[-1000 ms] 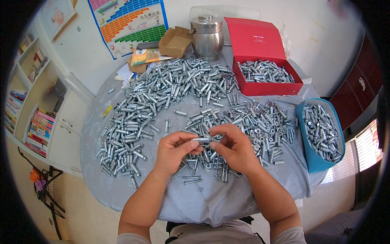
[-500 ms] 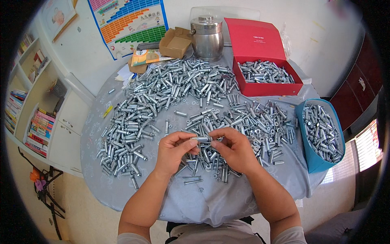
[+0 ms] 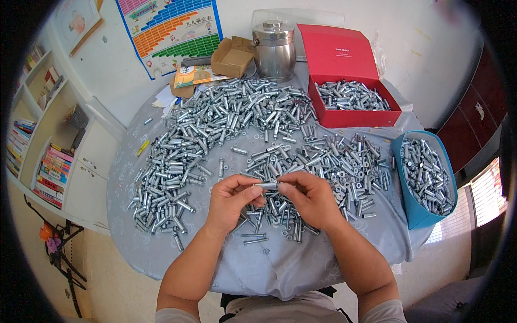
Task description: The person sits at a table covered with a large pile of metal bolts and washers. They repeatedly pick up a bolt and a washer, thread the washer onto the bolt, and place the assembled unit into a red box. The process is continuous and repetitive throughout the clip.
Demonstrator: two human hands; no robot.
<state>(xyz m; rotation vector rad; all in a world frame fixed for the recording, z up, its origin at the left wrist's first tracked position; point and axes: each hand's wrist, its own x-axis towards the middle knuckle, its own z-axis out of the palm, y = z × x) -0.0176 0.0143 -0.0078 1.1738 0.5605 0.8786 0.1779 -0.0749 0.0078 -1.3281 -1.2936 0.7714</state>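
Between my hands lies a shiny metal sleeve anchor [image 3: 266, 185], held level above the near edge of a pile. My left hand [image 3: 229, 202] is closed, thumb and forefinger pinching its left end. At the right end, the thumb and forefinger of my right hand [image 3: 312, 202] pinch it too; the fingertips hide that end. Beneath and beyond them spread loose bolts, sleeves and washers [image 3: 344, 180]. A larger heap of anchors [image 3: 237, 110] curves from the left round the back of the table.
An open red box [image 3: 355, 119] of anchors stands at the back right. A teal fabric bin [image 3: 425, 215], also full of them, is at the right edge. Behind the heap are a steel canister [image 3: 273, 51] and a small cardboard box [image 3: 232, 56]. A grey cloth [image 3: 269, 269] covers the round table.
My right fingertips have shifted slightly on the right end of the sleeve anchor. Both hands otherwise keep their places, and the piles look the same.
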